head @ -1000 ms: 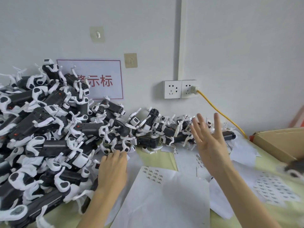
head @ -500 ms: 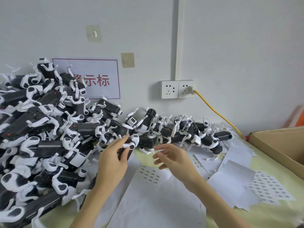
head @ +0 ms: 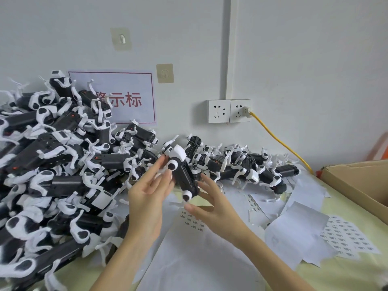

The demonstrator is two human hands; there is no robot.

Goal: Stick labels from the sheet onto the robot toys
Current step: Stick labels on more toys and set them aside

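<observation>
Head view: left hand is pinching one black-and-white robot toy by its white leg, lifted above the label sheet. Right hand is hovering beside it, fingers straight, holding nothing. Toy pile is lying at left.

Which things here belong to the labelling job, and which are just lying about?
Job: toy between left hand and right hand; label sheet; toy pile.
Lying about: cardboard box, yellow cable, sockets, wall sign.
</observation>
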